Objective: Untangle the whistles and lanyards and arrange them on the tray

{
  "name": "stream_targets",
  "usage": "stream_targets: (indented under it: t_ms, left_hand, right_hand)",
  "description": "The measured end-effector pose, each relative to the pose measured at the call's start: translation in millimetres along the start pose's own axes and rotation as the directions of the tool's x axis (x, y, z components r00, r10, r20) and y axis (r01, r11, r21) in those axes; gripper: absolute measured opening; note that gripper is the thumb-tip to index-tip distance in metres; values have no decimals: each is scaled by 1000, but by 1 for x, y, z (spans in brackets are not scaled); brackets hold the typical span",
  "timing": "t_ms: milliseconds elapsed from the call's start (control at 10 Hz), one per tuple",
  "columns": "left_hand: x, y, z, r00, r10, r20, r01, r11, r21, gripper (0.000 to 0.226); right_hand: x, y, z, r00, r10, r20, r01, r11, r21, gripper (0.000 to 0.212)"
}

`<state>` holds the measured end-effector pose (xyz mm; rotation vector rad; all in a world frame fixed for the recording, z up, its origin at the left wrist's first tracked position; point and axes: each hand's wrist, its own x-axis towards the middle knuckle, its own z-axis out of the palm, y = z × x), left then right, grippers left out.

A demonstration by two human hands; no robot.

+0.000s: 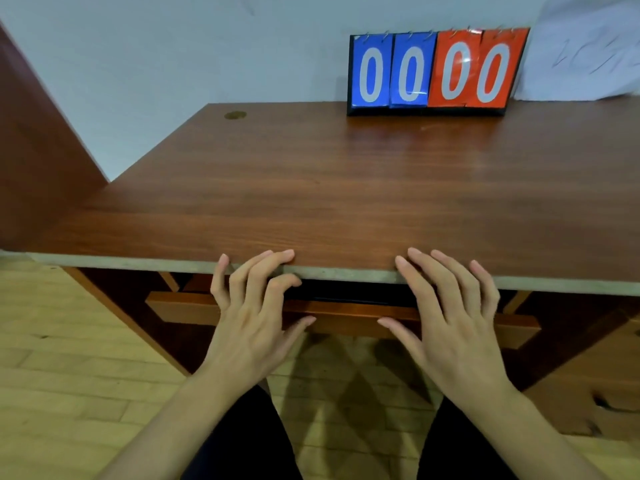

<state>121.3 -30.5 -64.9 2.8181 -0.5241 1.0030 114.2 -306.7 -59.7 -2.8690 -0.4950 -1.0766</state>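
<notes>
No whistle, lanyard or tray shows in the head view. My left hand is at the front edge of a brown wooden desk, fingers loosely bent, their tips touching the edge and holding nothing. My right hand lies a little to the right, fingers nearly straight and spread, tips resting on the same edge. Both hands are empty.
A flip scoreboard with blue and red cards reading 00 00 stands at the desk's back right against the wall. A pull-out shelf sits under the desk behind my hands. Wooden floor lies below, a wooden panel at far left.
</notes>
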Motion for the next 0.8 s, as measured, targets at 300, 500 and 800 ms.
stream_targets:
  t_ms: [300,500,800]
  left_hand:
    - [6,8,7,994,-82,-79,82,997,5,42]
    - [31,15,-35,994,-87,68,96,983,-156,30]
    - [191,-17,-65,965,210,158,-149,932,-331,44]
  right_hand:
    - [5,3,13,994,-2,-113,0,1000,-12,68]
    - [24,2,-30,997,22,79,-35,986,161,47]
    - [176,73,-80,960,-28,278,-93,905,415,35]
